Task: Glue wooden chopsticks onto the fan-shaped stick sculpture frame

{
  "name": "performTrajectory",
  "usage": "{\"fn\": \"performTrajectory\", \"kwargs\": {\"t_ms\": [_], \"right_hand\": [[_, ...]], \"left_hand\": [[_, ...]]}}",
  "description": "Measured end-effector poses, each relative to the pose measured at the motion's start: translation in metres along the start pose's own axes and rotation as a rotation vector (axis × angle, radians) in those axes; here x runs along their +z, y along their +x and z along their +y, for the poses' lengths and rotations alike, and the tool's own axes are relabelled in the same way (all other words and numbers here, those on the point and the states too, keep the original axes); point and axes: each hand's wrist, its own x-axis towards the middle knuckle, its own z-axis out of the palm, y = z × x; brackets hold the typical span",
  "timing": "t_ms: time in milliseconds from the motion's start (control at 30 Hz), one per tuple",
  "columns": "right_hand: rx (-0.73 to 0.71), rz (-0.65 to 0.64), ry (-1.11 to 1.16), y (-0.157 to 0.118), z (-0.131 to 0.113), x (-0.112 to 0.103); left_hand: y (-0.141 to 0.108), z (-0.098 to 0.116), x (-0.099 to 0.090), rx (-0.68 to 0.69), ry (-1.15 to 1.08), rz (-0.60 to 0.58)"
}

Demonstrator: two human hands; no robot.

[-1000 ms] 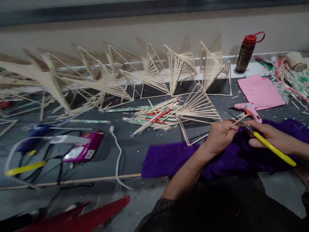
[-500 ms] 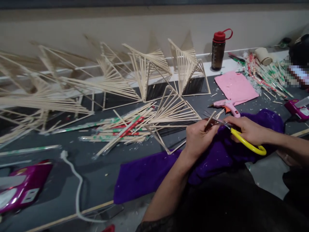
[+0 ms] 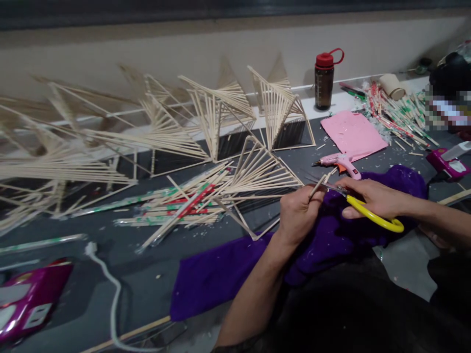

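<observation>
My left hand (image 3: 300, 213) is closed around a short wooden stick (image 3: 317, 186), whose end pokes up past the fingers. Yellow-handled scissors (image 3: 362, 210) are gripped in my right hand (image 3: 375, 196), their blades pointing left at the stick. Whether the blades touch it I cannot tell. Both hands are above a purple cloth (image 3: 217, 279). Just left of them stands a fan-shaped frame of wooden chopsticks (image 3: 263, 171). A pink glue gun (image 3: 340, 162) lies beyond my right hand, beside a pink cloth (image 3: 353, 135).
Several chopstick structures (image 3: 206, 117) line the wall. Wrapped chopsticks (image 3: 184, 203) lie mid-table, and a heap of wrappers (image 3: 397, 113) is at the far right. A red-capped bottle (image 3: 324, 81) stands behind. A magenta device (image 3: 35, 299) and white cable (image 3: 114, 289) are at left.
The view has shifted slightly, so the table items appear a little further left and lower. My hands stay close together, with the scissor blades now more visible across the stick.
</observation>
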Motion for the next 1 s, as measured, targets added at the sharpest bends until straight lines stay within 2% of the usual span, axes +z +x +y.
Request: {"fn": "performTrajectory", "kwargs": {"t_ms": [167, 400, 633, 867, 1000], "right_hand": [[-0.018, -0.018, 0.03, -0.001, 0.002, -0.001], [-0.024, -0.035, 0.088, -0.002, 0.007, 0.004], [-0.031, 0.006, 0.07, -0.007, 0.01, 0.011], [-0.061, 0.091, -0.036, -0.002, 0.037, 0.018], [-0.053, 0.09, -0.082, -0.008, 0.038, 0.016]], "left_hand": [[0.0, 0.0, 0.001, 0.026, -0.034, -0.023], [-0.003, 0.001, 0.004, 0.017, 0.053, -0.042], [-0.003, 0.004, 0.007, -0.017, 0.06, -0.08], [-0.001, 0.007, 0.008, -0.066, -0.091, -0.084], [-0.002, 0.008, 0.007, -0.091, -0.159, -0.049]]}}
